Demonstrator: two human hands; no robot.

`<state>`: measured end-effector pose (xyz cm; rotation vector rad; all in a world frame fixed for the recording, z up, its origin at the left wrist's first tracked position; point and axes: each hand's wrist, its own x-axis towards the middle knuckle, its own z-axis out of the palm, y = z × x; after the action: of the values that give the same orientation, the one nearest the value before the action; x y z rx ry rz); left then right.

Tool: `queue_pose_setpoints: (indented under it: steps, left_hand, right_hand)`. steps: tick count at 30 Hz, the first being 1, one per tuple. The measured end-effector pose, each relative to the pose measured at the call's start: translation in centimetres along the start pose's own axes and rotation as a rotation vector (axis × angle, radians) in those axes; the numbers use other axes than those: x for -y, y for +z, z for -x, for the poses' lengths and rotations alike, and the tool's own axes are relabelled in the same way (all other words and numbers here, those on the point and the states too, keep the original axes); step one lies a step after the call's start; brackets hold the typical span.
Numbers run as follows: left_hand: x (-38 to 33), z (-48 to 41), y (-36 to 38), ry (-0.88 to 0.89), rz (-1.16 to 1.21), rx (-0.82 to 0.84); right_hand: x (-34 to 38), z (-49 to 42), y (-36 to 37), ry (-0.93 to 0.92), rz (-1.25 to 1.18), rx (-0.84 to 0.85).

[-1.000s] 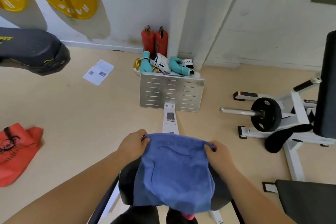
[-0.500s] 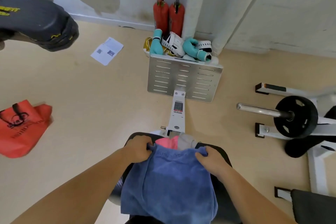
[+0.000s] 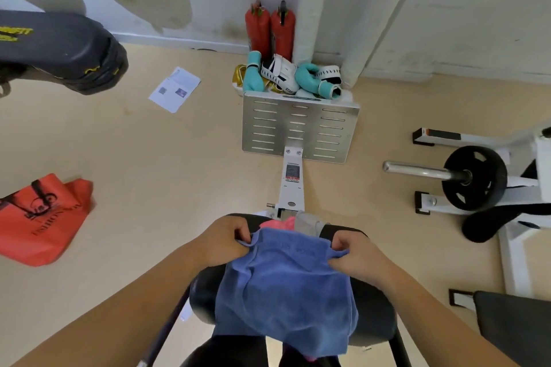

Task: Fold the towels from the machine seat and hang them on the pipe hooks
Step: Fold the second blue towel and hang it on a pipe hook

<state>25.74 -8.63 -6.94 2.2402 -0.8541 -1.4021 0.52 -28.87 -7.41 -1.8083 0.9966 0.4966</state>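
A blue towel (image 3: pixel 286 289) lies spread over the black machine seat (image 3: pixel 372 319) right below me. My left hand (image 3: pixel 222 240) pinches its far left corner and my right hand (image 3: pixel 357 256) pinches its far right corner. Beyond the blue towel's far edge, a pink towel (image 3: pixel 278 223) and a grey towel (image 3: pixel 308 222) show at the front of the seat, mostly hidden. A white wrapped pipe (image 3: pixel 316 6) runs up the wall behind; no hooks are visible on it.
The machine's slotted metal footplate (image 3: pixel 299 128) stands ahead, with boxing gloves (image 3: pixel 286 76) and two red extinguishers (image 3: pixel 269 28) behind it. A barbell rack with a black plate (image 3: pixel 474 177) is at right. An orange bag (image 3: pixel 38 217) and a paper sheet (image 3: pixel 174 89) lie on the floor at left.
The view tilted down and the blue towel came lower over the seat; the pink and grey towels now show past its far edge. Both hands kept hold of its corners.
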Motion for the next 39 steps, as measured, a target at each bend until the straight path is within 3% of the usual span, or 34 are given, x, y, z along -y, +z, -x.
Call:
queue_pose_setpoints:
  steps: [4, 6, 12, 16, 25, 34, 39]
  left_hand:
    - [-1.9, 4.8, -2.5, 0.025, 0.189, -0.018]
    - [-2.7, 6.8, -3.1, 0.031, 0.221, -0.028]
    - [-4.2, 11.6, -4.5, 0.082, 0.326, -0.103]
    - [-5.7, 14.5, -6.6, 0.172, 0.408, -0.171]
    - [-8.4, 17.1, -9.8, 0.491, -0.021, -0.367]
    - [-10.0, 17.7, -11.4, 0.569, -0.050, -0.426]
    - [-10.1, 18.6, -12.4, 0.585, -0.090, -0.416]
  right_hand:
    - [0.9, 3.8, -1.3, -0.187, 0.510, 0.109]
    - [1.9, 5.4, -1.7, -0.258, 0.611, 0.081]
    - [6.8, 11.7, -3.6, -0.449, 0.343, -0.114]
    - [9.4, 15.9, -5.3, -0.444, 0.282, -0.092]
    - [9.6, 17.0, -7.1, -0.254, 0.303, -0.167]
    - [9.3, 16.9, -6.6, -0.268, 0.364, -0.127]
    - [9.0, 16.8, -6.8, -0.332, 0.319, -0.205]
